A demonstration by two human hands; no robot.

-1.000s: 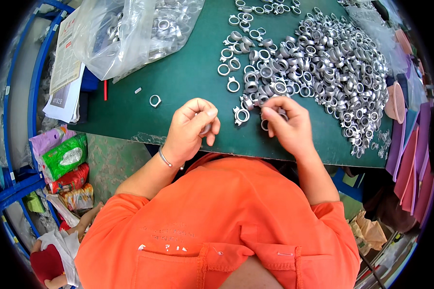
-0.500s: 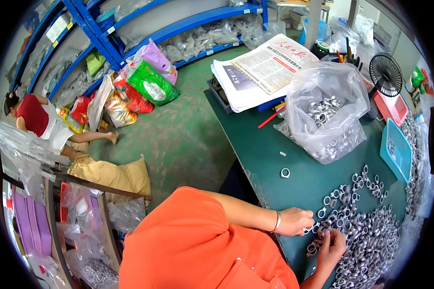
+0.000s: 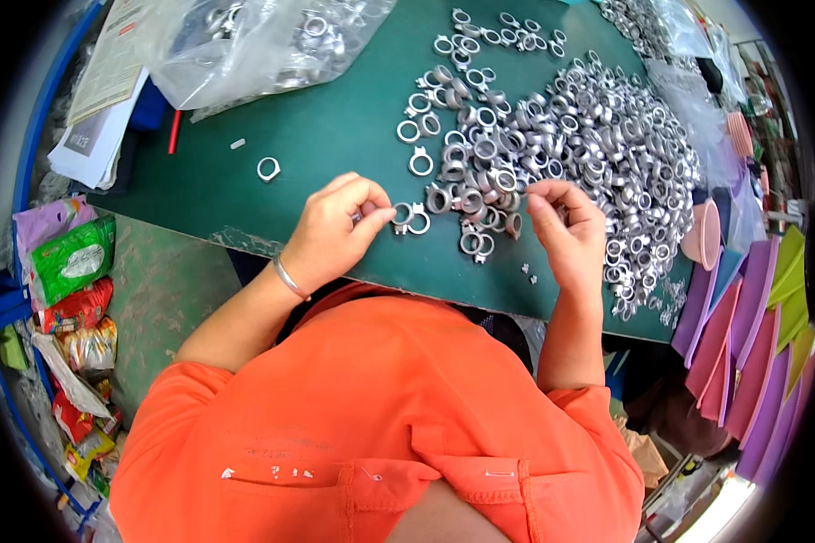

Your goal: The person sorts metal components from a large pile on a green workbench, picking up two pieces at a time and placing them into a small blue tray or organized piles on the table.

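While my left hand (image 3: 335, 226) pinches a small silver ring clamp (image 3: 401, 215) between thumb and forefinger at the near edge of the green tabletop (image 3: 317, 136), a second clamp (image 3: 419, 222) lies touching it just to the right. My right hand (image 3: 566, 231) hovers at the near side of the heap of clamps (image 3: 570, 145), fingers curled close together; whether they grip anything I cannot tell.
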